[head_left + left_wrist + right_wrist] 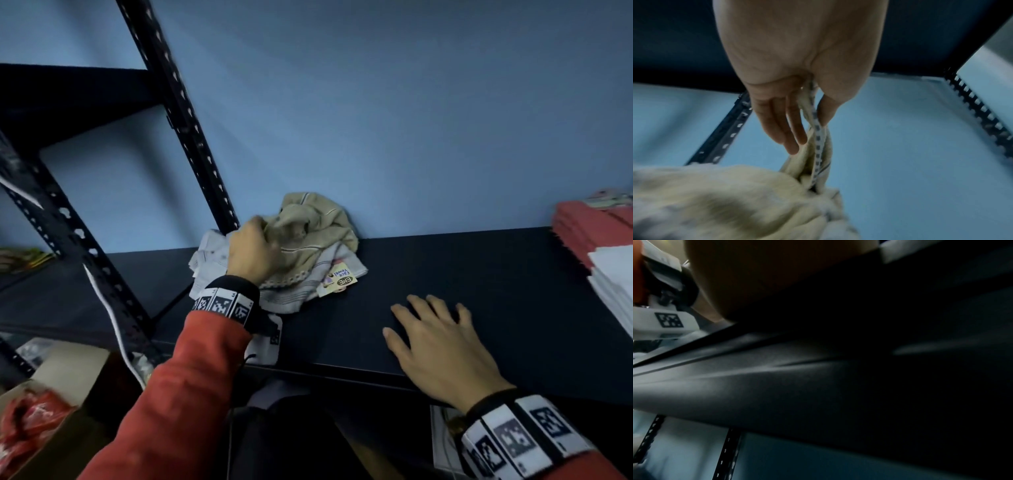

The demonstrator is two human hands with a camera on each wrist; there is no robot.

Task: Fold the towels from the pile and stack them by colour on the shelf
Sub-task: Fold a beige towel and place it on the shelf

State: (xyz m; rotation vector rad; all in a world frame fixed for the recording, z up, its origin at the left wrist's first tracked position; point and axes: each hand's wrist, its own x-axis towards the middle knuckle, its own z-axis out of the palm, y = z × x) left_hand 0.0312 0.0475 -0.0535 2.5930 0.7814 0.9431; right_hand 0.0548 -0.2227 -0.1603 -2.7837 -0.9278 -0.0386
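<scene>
1. head view: left hand point(253, 251) grip pinches the beige towel point(315, 236) atop the crumpled pile point(284, 294) on the dark shelf point(445, 281).
2. right hand point(442, 346) grip is spread, flat on the shelf.
3. folded red stack point(582, 229) and white stack point(613, 277) lie at right.

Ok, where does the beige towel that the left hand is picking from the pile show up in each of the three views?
Head: the beige towel lies crumpled on top of the pile, left of centre, with the left hand on it.
Left wrist: its edge hangs pinched at centre, with the bulk blurred at lower left.
Right wrist: not in it.
Shared landmark: the perforated black shelf upright.
</scene>
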